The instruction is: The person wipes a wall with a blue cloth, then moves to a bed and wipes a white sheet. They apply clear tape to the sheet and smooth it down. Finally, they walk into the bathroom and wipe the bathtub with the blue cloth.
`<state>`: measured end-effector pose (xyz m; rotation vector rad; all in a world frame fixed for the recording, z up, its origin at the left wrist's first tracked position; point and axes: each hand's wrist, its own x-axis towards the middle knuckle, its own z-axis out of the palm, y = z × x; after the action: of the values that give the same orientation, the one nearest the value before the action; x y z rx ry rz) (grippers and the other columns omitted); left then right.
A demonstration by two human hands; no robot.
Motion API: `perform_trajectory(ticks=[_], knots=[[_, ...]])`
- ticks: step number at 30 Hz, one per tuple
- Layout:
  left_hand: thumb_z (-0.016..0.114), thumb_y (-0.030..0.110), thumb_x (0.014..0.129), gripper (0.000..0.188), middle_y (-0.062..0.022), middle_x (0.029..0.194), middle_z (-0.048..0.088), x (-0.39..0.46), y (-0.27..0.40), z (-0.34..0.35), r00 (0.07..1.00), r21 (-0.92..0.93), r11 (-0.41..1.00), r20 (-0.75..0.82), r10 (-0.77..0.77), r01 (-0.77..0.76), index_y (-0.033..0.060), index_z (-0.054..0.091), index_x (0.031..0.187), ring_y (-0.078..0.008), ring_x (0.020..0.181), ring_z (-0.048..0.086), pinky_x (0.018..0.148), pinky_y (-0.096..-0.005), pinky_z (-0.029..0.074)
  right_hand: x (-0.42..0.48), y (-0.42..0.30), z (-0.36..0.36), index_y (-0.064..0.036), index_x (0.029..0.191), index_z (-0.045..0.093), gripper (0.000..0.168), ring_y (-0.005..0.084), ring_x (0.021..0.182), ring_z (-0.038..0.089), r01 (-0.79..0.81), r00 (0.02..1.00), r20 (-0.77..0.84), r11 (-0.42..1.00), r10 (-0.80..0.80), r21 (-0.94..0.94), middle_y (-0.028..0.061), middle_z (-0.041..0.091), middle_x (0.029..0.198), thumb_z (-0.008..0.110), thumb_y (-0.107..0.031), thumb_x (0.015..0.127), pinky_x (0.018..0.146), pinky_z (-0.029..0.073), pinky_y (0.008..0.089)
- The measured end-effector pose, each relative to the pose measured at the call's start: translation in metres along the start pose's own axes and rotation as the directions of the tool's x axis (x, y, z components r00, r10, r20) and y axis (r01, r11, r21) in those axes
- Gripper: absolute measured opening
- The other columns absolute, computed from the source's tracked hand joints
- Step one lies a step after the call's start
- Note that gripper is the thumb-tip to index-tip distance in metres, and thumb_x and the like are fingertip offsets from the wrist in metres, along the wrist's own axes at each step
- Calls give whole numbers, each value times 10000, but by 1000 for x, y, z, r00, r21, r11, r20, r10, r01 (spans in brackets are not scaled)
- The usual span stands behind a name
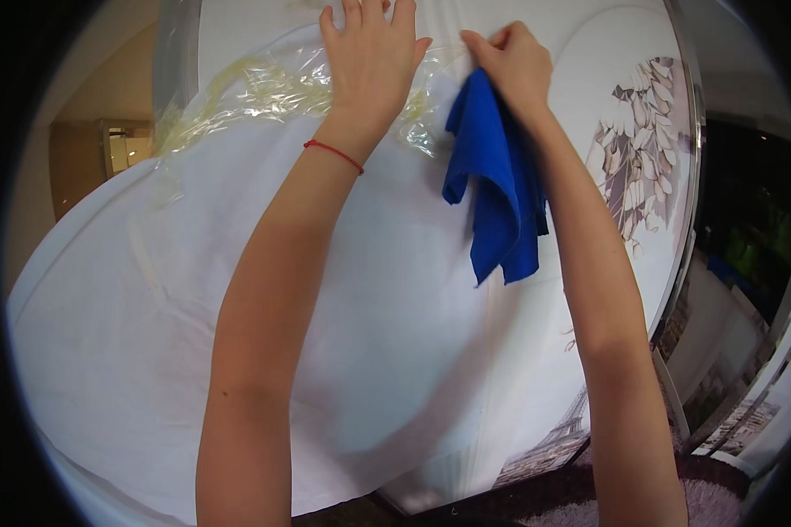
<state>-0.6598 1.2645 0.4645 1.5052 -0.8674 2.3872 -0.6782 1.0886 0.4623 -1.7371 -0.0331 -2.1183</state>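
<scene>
My left hand (369,62), with a red cord bracelet (333,155) at the wrist, lies back upward with fingers apart over crinkled clear plastic film (270,89). Its fingertips reach the top edge of the picture; whether they press on the surface behind, I cannot tell. A folded blue cloth (498,191) hangs from my right hand (517,62), which is closed, thumb and fingers together at the film's right end. Below the yellowish-edged film spreads a large white sheet (171,369), covering much of a white printed panel (586,59).
The panel bears a grey leaf-like print (639,145) and a tower print (567,421). A dark reflective panel (751,184) stands at the right. Purple-grey carpet (712,504) shows at the bottom right. Brown woodwork (76,165) is at the far left.
</scene>
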Motion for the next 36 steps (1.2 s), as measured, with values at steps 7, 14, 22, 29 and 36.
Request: perform_trajectory(ticks=[7,14,22,29,36], knots=[[720,214,788,320,-165,1104,519,-4,-3,5,1000,-20,1000,5,7,-7,47,590,1028,-420,1351,336,1042,-578,314,-23,-15,-13,-58,695,618,608,314,654,656,16,998,62,994,-10,-106,122,650,632,672,-663,713,611,494,400],[605,350,896,434,-183,1322,515,-25,-3,20,973,-30,974,44,227,-226,62,574,1220,-358,1323,411,1086,-543,301,-18,-8,-11,-76,715,644,541,295,655,661,-64,992,105,993,75,-98,80,660,636,696,-614,722,611,499,393],[602,380,900,587,-129,1475,432,-48,9,7,964,-107,969,126,235,-222,57,487,1376,-337,1387,358,1140,-474,276,-23,-16,-16,-148,879,704,175,266,748,678,88,996,6,996,-88,-20,49,691,772,683,-314,828,667,518,398],[603,324,895,517,-135,1450,457,-46,2,-31,965,-201,960,137,222,-193,57,534,1332,-345,1374,374,1124,-505,293,-38,-6,-14,-213,997,739,160,244,725,652,247,969,33,967,-245,-69,33,646,780,647,-268,878,629,502,366],[603,426,906,533,-88,1448,468,-84,-6,-35,968,-113,982,186,168,-149,127,542,1343,-353,1371,373,1104,-588,262,-38,-15,-16,-183,1032,698,188,248,747,658,175,984,33,984,-174,-33,41,664,808,651,-258,866,654,505,381]])
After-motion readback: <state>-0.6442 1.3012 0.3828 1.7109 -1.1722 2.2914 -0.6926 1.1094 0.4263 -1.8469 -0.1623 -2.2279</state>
